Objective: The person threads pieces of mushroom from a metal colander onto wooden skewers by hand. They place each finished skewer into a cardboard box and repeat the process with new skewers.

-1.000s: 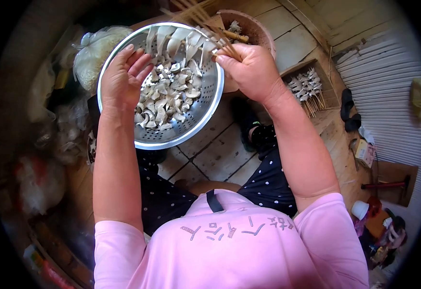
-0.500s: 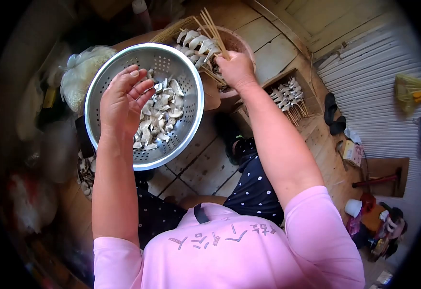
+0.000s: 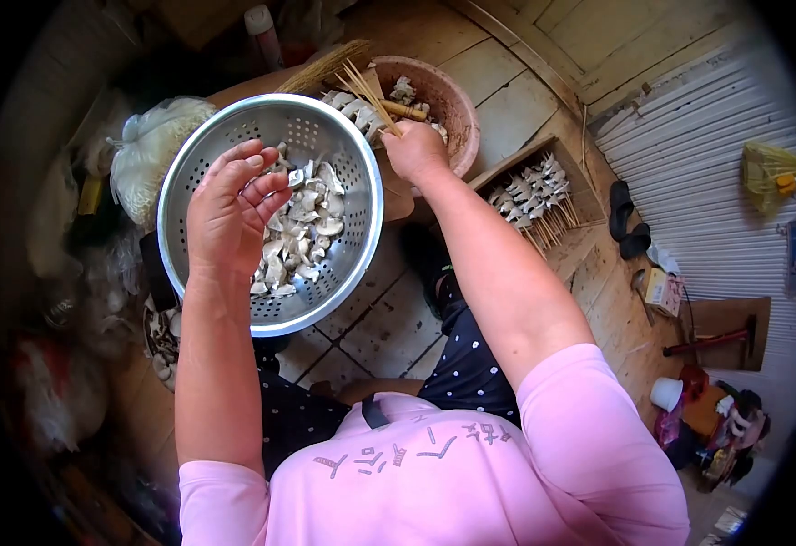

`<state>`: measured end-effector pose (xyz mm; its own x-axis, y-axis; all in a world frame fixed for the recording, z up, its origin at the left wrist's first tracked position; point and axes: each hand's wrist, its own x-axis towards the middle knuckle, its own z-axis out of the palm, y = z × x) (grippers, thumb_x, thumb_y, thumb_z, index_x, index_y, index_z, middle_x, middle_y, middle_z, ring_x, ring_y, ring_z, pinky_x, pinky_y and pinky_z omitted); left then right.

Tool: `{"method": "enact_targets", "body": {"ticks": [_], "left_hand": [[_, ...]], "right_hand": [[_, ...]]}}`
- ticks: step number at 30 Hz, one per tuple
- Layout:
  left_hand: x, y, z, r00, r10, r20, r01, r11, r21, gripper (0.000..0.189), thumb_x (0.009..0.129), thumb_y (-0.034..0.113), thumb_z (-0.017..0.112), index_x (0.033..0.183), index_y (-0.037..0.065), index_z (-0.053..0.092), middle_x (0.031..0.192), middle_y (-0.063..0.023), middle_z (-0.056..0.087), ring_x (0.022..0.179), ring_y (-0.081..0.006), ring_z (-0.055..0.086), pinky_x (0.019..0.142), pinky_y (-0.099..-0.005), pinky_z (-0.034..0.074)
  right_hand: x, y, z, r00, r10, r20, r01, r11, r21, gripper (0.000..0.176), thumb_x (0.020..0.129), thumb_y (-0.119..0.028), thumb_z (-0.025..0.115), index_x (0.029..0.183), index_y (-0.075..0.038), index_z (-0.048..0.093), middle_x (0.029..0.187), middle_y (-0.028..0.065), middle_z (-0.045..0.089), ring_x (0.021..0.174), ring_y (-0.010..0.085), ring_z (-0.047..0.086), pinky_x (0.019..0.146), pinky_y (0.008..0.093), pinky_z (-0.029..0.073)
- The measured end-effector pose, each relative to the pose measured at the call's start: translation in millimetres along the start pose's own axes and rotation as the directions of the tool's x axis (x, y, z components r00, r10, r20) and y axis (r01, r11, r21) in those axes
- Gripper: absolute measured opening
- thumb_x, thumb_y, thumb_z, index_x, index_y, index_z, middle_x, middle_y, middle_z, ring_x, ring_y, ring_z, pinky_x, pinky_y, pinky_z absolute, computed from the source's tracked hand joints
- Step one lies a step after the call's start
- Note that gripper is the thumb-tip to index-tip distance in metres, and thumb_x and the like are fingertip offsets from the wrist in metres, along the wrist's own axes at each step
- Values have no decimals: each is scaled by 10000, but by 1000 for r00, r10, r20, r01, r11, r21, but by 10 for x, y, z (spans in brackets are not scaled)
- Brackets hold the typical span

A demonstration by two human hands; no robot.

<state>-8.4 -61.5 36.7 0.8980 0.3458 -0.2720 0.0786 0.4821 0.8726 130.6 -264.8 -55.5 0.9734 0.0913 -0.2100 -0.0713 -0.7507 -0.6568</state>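
Observation:
My left hand (image 3: 234, 211) hovers over the left side of a metal colander (image 3: 370, 238), palm up with curled fingers; nothing shows between them. Torn pale mushroom pieces (image 3: 302, 223) lie in the colander. My right hand (image 3: 413, 153) is closed on a few thin wooden sticks (image 3: 366, 96) that point up and left. It is just right of the colander's rim, by the near edge of a pink basin (image 3: 464, 123). Mushroom pieces on skewers (image 3: 354, 107) lie partly hidden behind the sticks and the rim.
An open cardboard box (image 3: 583, 238) of skewered mushrooms stands right of the basin. A plastic bag (image 3: 157, 146) lies left of the colander, and a straw broom (image 3: 325, 68) behind it. Black shoes (image 3: 624, 209) are at the right. A spray can (image 3: 263, 36) stands at the top.
My right hand has moved left and slightly down with the sticks, nearer the colander. More of the basin's inside shows. My left hand has barely moved.

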Motion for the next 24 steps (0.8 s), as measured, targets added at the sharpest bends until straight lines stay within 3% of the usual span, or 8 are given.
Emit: {"method": "enact_targets", "body": {"ticks": [8, 11, 24], "left_hand": [[-47, 15, -7, 1000, -9, -1, 9, 1000, -3, 290, 893, 98, 613, 1152, -22, 563, 1037, -151, 657, 819, -187, 693, 742, -307, 593], [-65, 28, 19, 1000, -13, 8, 13, 1000, -8, 286, 895, 96, 609, 1152, -23, 566, 1038, -154, 658, 817, -186, 692, 744, -307, 592], [-42, -9, 40, 996, -31, 79, 31, 1000, 0, 280, 910, 112, 587, 1154, -24, 558, 1042, -147, 653, 806, -180, 680, 755, -304, 585]], "right_hand": [[10, 13, 63, 990, 133, 54, -136, 990, 46, 257, 867, -267, 618, 1064, -133, 713, 1028, 172, 691, 980, 345, 652, 861, 419, 505], [144, 108, 112, 992, 106, 72, -104, 994, -32, 254, 863, -260, 625, 1059, -126, 715, 1035, 165, 693, 981, 341, 655, 855, 418, 507], [302, 280, 135, 990, 94, 101, -97, 995, 19, 241, 849, -256, 636, 996, -87, 724, 990, 185, 696, 962, 345, 660, 854, 407, 509]]}}
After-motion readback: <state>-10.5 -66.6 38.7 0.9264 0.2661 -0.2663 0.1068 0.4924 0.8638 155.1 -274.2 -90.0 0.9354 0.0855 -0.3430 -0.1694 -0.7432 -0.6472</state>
